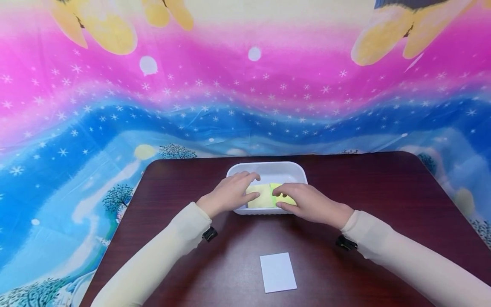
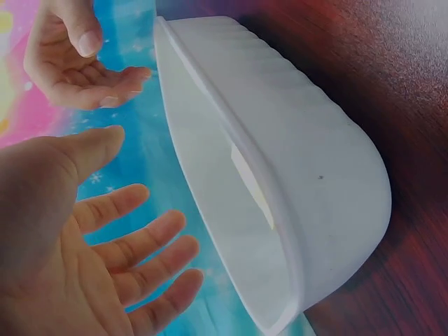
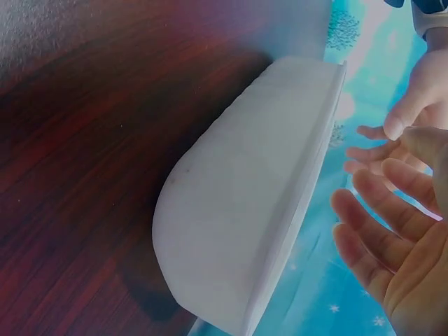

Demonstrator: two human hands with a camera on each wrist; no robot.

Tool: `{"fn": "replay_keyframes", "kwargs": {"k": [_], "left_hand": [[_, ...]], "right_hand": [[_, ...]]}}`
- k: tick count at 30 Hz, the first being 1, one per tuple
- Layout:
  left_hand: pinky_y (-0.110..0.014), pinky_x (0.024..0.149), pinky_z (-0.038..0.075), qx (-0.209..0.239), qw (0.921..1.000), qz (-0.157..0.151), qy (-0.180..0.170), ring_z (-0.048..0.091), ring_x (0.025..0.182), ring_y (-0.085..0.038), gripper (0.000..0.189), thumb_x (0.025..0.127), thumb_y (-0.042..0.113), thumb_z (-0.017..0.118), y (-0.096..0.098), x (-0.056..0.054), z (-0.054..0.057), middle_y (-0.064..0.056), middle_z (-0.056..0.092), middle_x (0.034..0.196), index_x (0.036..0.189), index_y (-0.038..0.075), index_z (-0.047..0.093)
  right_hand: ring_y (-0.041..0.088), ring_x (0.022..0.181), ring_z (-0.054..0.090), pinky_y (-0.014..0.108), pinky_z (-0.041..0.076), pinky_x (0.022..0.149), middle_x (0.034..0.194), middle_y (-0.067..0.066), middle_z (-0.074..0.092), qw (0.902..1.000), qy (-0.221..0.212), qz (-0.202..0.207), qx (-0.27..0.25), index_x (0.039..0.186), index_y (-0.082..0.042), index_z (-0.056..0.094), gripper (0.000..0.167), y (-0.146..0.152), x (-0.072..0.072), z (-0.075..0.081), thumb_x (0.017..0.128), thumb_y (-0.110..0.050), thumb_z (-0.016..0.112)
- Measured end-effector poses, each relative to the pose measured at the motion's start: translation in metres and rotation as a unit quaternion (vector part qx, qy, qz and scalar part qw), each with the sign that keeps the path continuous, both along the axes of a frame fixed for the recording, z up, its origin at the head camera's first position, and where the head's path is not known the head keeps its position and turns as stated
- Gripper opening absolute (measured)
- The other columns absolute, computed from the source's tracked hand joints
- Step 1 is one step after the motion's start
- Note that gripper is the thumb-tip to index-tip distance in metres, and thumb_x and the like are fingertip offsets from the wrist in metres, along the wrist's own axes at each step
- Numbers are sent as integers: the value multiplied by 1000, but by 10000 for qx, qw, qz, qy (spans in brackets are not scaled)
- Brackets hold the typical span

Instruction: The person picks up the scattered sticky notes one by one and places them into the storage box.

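Observation:
A white plastic basin [image 1: 295,169] sits near the table's far edge. Inside it lie a pale yellow square piece [image 1: 261,197] on the left and a brighter yellow-green one [image 1: 285,198] on the right. My left hand [image 1: 229,194] hovers over the basin's left side, its fingers spread and relaxed. Over the right side is my right hand [image 1: 312,204], fingers gently bent with nothing between them. In the left wrist view, both palms are bare above the rim, and an edge of the pale piece [image 2: 252,183] shows inside the basin.
A white square card [image 1: 278,273] lies on the dark red-brown wooden table [image 1: 215,264], nearer to me than the basin. Behind the table hangs a pink and blue cloth [image 1: 245,94] printed with snowflakes. Each wrist has a small black device at the cuff.

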State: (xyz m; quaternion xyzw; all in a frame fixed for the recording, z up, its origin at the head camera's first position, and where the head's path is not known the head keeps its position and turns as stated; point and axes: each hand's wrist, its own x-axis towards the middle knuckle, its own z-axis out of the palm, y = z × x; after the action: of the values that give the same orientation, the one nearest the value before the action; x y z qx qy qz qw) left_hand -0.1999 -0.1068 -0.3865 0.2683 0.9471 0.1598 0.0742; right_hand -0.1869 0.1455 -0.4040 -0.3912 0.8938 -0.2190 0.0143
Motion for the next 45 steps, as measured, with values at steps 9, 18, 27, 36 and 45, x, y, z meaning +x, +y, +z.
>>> {"fn": "replay_keyframes", "kwargs": {"k": [9, 18, 27, 36, 45], "left_hand": [[-45, 100, 53, 9, 9996, -44, 268, 62, 120, -22, 52, 97, 38, 68, -5, 13, 4, -8, 63, 137, 141, 17, 53], [-42, 94, 54, -30, 9991, -191, 381, 65, 112, -21, 51, 97, 39, 67, -8, 29, 10, -7, 67, 129, 140, 16, 54], [-39, 89, 55, -43, 9990, -293, 341, 65, 105, -18, 47, 98, 40, 66, -8, 45, 5, -6, 69, 119, 137, 17, 56], [-37, 85, 54, -101, 9971, -528, 541, 64, 99, -17, 45, 97, 41, 67, -9, 58, -2, -3, 69, 114, 133, 15, 59], [-37, 85, 55, -288, 9975, -523, 386, 67, 99, -18, 43, 98, 41, 65, -9, 67, -12, -2, 71, 114, 132, 15, 59]], "right_hand": [[18, 103, 69, 39, 57, 90, 115, 3, 74, 9998, 76, 162, -16, 122, -10, 69, 30, 0, 9, 0, 95, -24, 72], [7, 99, 67, 34, 57, 88, 110, -6, 73, 9992, 193, 310, 158, 117, -15, 71, 26, 0, 20, -2, 94, -26, 73], [10, 101, 68, 34, 56, 90, 110, -7, 73, 9981, 230, 558, 114, 118, -15, 70, 26, -4, 32, -5, 95, -27, 71], [7, 100, 67, 34, 55, 90, 108, -5, 72, 9960, 387, 802, 93, 117, -14, 68, 25, -4, 43, -17, 95, -26, 70], [8, 103, 66, 33, 55, 92, 109, -3, 72, 9943, 443, 945, 223, 119, -11, 68, 28, -6, 52, -33, 95, -24, 71]]}}
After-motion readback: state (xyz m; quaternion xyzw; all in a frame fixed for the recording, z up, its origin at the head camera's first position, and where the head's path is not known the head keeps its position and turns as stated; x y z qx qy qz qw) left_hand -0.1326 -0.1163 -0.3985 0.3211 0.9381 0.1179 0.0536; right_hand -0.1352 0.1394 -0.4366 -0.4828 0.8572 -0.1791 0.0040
